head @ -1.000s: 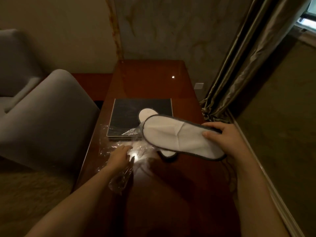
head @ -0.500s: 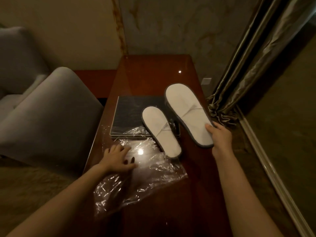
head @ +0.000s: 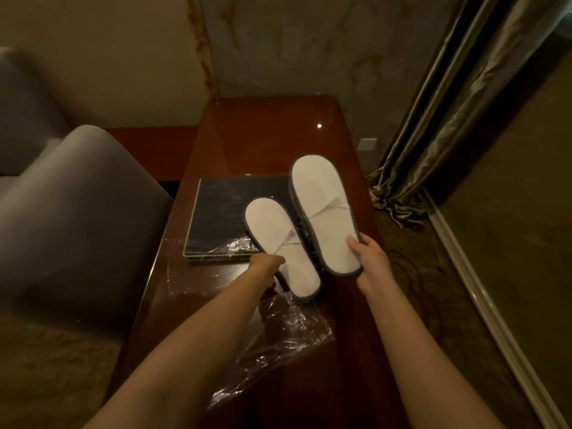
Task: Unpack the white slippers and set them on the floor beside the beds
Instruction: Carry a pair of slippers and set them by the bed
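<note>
Both slippers are out of their wrapping and held up over the desk [head: 263,134], one in each hand, which reads as the gathering step before they are carried off to the floor by the beds; no bed shows in this view. The right hand [head: 370,258] has the right slipper [head: 322,212] by its near end, the thumb lying on the white face and the other fingers wrapped under the grey-edged rim, so the fingers are pinching the heel end. That grip at one end lets the slipper stand out from the hand and leaves its face open to view. The left hand [head: 264,263] closes on the near side edge of the left slipper [head: 280,243]; its fingers are mostly hidden under the slipper, so I judge a pinch on the rim but cannot tell how tightly. Each slipper's long axis runs away from the fingers toward the far wall, the rounded toe ends farthest off and the heels nearest the wrists, both leaning a little to the left at the far end. They lie almost parallel, side edges just beside each other, the right one reaching further beyond the fingers. Under the left slipper lies a dark flat folder [head: 223,218], and the crumpled clear plastic bag [head: 278,332] lies on the desk nearer than both hands, beneath the left forearm, discarded.
</note>
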